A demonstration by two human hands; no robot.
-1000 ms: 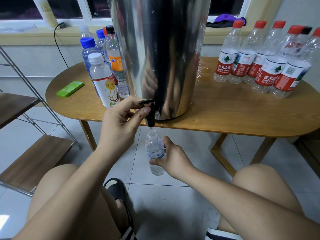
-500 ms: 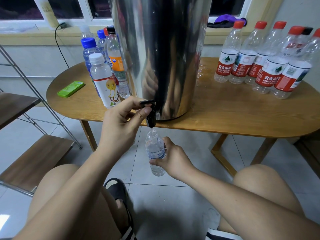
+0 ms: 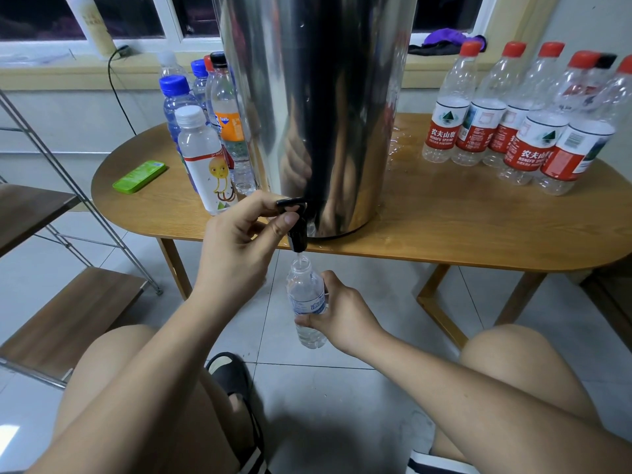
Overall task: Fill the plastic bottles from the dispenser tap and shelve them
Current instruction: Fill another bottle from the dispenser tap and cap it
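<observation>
Stainless steel dispenser (image 3: 318, 114) sits on the wooden table (image 3: 444, 217). Only the head cam to go on here. I've got my left hand (image 3: 236, 248) curled round the black tap (image 3: 297, 230) at the dispenser's base, index finger over the lever and thumb against the spout. A thin stream of water runs down into the small clear bottle (image 3: 306, 299). My right hand (image 3: 342, 313) grips that bottle around its label, upright, just under the tap and below the table edge, over the tiled floor. Can't tell how full it is.

Red-capped bottles (image 3: 478, 107) stand bunched at the table's right end. A mixed bunch of bottles (image 3: 205, 155) stands left of the dispenser, with a green case (image 3: 140, 176) lying near them. A wooden shelf rack (image 3: 68, 319) is off to the left.
</observation>
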